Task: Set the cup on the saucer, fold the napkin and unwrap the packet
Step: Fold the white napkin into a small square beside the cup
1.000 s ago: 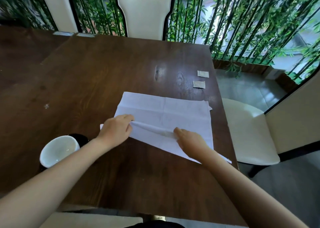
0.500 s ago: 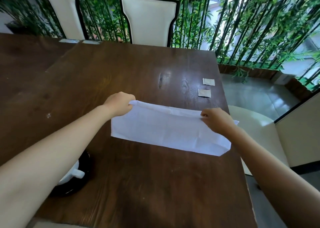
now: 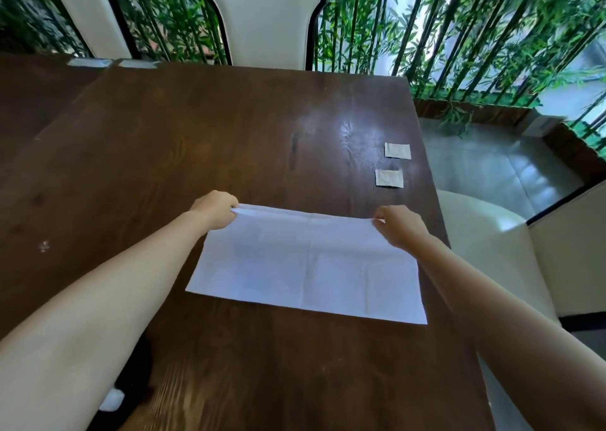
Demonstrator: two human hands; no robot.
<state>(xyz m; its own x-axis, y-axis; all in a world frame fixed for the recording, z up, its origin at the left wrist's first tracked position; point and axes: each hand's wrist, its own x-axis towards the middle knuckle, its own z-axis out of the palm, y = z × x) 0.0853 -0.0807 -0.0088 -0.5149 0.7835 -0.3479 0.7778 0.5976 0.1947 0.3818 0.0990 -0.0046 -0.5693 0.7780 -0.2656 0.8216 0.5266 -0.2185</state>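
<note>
The left hand [image 3: 214,209] pinches the far left corner of the napkin [image 3: 305,263]. The right hand [image 3: 398,225] pinches the far right corner, fingers curled over the edge. The napkin lies flat on the table [image 3: 229,129] as a folded white rectangle, close to the table's right edge. Its long axis runs left to right, with the right end angled slightly toward the person. The held edge, where two layers meet, faces away. Beyond the right hand lie the near packet [image 3: 389,178] and the far packet [image 3: 397,150], both apart from the napkin. At lower left, the left forearm covers most of the black saucer [image 3: 137,384]. A white part of the cup [image 3: 113,399] shows against it, and the cup's contents cannot be determined.
</note>
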